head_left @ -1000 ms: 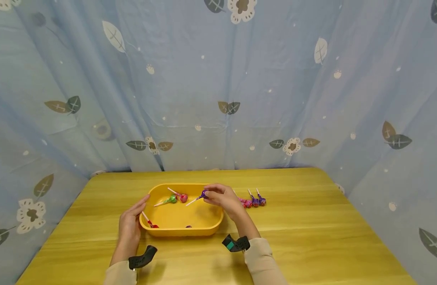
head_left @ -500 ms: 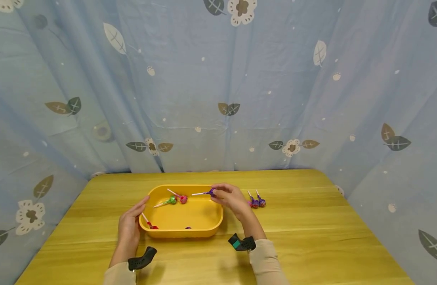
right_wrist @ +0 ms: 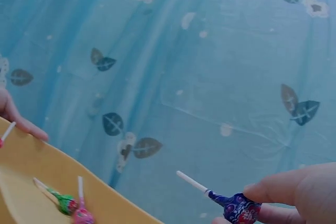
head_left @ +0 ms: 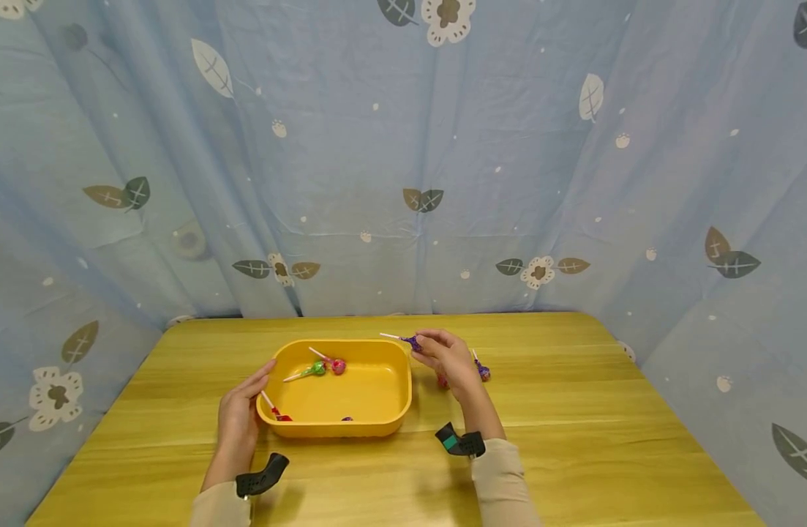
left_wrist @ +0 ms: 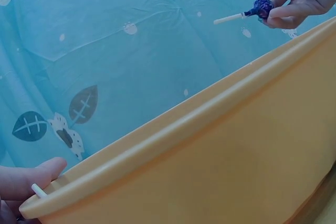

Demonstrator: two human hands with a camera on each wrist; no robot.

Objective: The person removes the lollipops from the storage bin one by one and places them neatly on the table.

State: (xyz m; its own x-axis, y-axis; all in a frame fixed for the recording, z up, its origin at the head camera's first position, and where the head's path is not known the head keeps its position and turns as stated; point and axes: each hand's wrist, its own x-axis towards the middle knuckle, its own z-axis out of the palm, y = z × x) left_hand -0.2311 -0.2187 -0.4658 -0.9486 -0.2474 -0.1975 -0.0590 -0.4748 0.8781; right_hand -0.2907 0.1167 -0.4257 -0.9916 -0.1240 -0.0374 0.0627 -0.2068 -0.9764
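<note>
My right hand (head_left: 445, 360) pinches a purple-wrapped lollipop (right_wrist: 241, 208) by its candy head, the white stick pointing left. It is just right of the yellow tray (head_left: 340, 430), at the tray's far right corner. Against the tray's left side rests my left hand (head_left: 240, 417), fingers extended along the outer wall. Inside the tray lie a green lollipop (head_left: 319, 369), a pink one (head_left: 338, 367) and a red one (head_left: 283, 418) whose stick leans on the left rim. A small dark wrapper end (head_left: 347, 419) shows behind the near wall.
Right of the tray, a purple lollipop (head_left: 484, 373) lies on the wooden table (head_left: 574, 432); a pink-red one (head_left: 442, 380) is partly covered by my right hand. A patterned blue curtain (head_left: 403, 146) hangs behind the table.
My right hand has carried the purple lollipop from over the tray rightward past its rim, and the stick has swung toward level. My left hand and the tray have stayed put.
</note>
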